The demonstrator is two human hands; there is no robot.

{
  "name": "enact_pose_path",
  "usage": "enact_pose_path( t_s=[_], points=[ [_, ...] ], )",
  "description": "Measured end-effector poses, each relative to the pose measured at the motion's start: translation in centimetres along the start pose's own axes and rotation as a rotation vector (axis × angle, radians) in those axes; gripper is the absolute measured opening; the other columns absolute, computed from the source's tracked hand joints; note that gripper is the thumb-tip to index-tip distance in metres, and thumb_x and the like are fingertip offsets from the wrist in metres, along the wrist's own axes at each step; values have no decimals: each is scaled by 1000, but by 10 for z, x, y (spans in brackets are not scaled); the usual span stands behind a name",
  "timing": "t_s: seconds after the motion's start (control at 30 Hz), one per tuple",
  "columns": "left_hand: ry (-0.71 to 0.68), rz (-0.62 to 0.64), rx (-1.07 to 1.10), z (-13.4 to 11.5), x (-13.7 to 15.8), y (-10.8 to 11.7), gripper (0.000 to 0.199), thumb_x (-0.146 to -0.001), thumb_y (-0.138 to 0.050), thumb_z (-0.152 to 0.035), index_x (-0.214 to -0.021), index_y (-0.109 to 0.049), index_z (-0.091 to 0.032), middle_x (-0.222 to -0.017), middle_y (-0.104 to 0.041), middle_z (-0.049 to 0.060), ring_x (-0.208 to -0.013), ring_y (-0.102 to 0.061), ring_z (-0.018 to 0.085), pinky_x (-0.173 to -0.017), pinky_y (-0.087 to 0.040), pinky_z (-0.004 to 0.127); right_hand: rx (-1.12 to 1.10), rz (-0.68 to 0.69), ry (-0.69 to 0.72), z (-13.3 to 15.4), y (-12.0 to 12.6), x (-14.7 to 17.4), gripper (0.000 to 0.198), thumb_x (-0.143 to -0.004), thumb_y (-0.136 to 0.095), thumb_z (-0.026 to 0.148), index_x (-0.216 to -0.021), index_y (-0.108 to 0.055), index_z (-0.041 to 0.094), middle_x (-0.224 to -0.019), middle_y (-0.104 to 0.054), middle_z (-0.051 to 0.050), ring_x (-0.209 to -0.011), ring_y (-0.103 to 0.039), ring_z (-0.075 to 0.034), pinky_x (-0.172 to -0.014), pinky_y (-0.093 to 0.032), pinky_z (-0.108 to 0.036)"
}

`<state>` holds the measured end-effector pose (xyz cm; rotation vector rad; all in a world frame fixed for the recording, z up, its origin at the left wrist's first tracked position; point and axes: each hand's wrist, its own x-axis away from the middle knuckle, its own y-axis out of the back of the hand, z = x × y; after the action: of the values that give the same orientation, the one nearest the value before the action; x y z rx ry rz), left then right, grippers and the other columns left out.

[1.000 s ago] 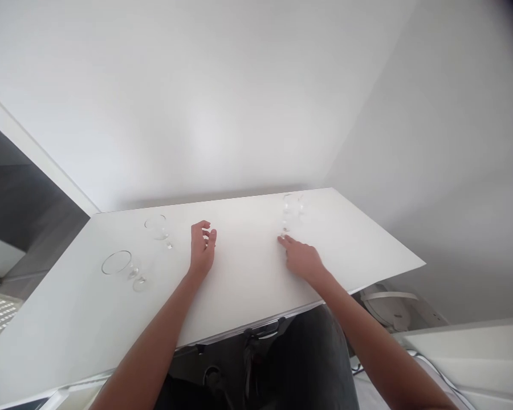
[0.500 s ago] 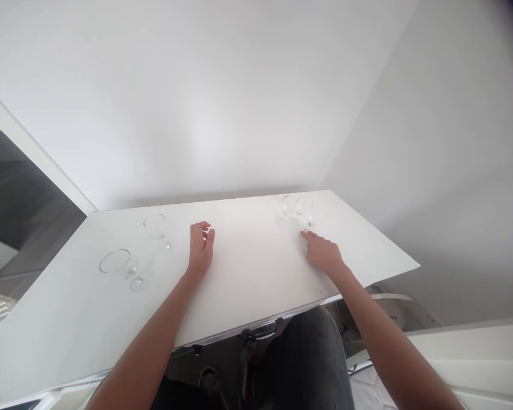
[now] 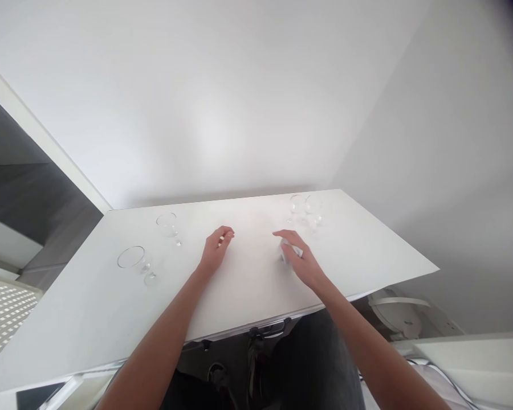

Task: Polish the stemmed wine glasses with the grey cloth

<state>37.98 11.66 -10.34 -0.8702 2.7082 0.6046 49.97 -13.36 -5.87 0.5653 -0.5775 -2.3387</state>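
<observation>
My right hand [image 3: 299, 259] curves round a clear glass [image 3: 284, 257] low over the white table [image 3: 248, 290], its index finger stretched to the left. Part of that glass is hidden by the thumb and palm, and its outline is faint. My left hand [image 3: 217, 247] is beside the table's middle, fingers curled in toward the thumb, with nothing visible in them. Left of it stand two clear stemmed glasses, one farther back [image 3: 167, 226] and a larger-looking one nearer [image 3: 131, 257]. Behind my right hand, a group of clear stemmed glasses [image 3: 312, 205] stands at the back right.
A white wall [image 3: 214, 114] rises behind the table, with a grey side wall [image 3: 474, 199] on the right. Past the left end are a dark floor [image 3: 60, 216] and a white perforated panel [image 3: 8, 307]. My legs [image 3: 320, 364] are under the front edge.
My right hand has moved left, away from the glass group, with a clear glass in its curve. My left hand's fingers have drawn in toward the thumb. The view has shifted slightly.
</observation>
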Motion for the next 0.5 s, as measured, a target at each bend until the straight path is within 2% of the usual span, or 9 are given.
enact_pose_path(
  t_s=[0.03, 0.1, 0.17, 0.2, 0.27, 0.33, 0.4, 0.5],
  points=[
    [-5, 83, 42, -3, 1, 0, 30, -98, -50, -49, -105, -66, -24, -105, -68, 6, -99, -62, 21, -82, -50, 33, -171, 37, -32, 10, -11, -8, 42, -99, -38, 40, -131, -63, 31, -136, -57, -4, -125, -54, -24, -103, -45, -35],
    [0, 226, 134, -8, 2, 0, 38, -93, -59, -50, -122, -64, -26, -114, -70, 8, -105, -65, 23, -88, -51, 35, -473, 105, -121, 25, -31, -30, 44, -98, -37, 47, -127, -65, 31, -122, -60, -3, -108, -59, -22, -89, -49, -32],
    [24, 291, 202, -10, 4, -1, 48, -88, -66, -51, -129, -60, -27, -113, -71, 8, -102, -66, 22, -87, -51, 35, -724, 185, -181, 32, -50, -56, 45, -94, -41, 52, -126, -65, 30, -106, -62, -2, -90, -59, -19, -77, -48, -29],
    [32, 281, 213, -11, 4, 0, 46, -87, -67, -51, -125, -62, -25, -107, -71, 7, -97, -66, 21, -85, -51, 33, -799, 216, -204, 34, -58, -69, 44, -93, -43, 52, -123, -66, 29, -97, -61, -1, -83, -58, -18, -73, -47, -28],
    [40, 180, 194, -9, 3, 1, 35, -88, -66, -52, -107, -67, -22, -91, -68, 3, -82, -62, 17, -77, -50, 29, -871, 267, -257, 33, -72, -91, 42, -90, -46, 49, -118, -68, 27, -83, -60, 0, -73, -54, -17, -68, -45, -27],
    [78, 27, 171, -5, 2, 4, 33, -90, -63, -53, -97, -66, -21, -78, -62, -1, -71, -55, 13, -67, -47, 26, -904, 342, -307, 30, -83, -106, 41, -87, -49, 48, -115, -67, 25, -82, -63, 0, -74, -57, -18, -68, -46, -28],
    [133, -112, 183, -1, 0, 7, 35, -93, -58, -54, -102, -64, -21, -72, -58, -2, -65, -52, 12, -62, -44, 25, -918, 433, -353, 24, -89, -114, 43, -87, -49, 53, -112, -67, 23, -92, -69, -3, -80, -61, -20, -70, -49, -30],
    [161, -254, 187, 1, -1, 10, 39, -97, -51, -55, -110, -63, -21, -81, -64, 1, -71, -58, 14, -66, -48, 26, -939, 608, -321, 16, -93, -113, 56, -87, -50, 67, -123, -63, 25, -110, -71, -8, -90, -67, -24, -79, -54, -39]
  ],
)
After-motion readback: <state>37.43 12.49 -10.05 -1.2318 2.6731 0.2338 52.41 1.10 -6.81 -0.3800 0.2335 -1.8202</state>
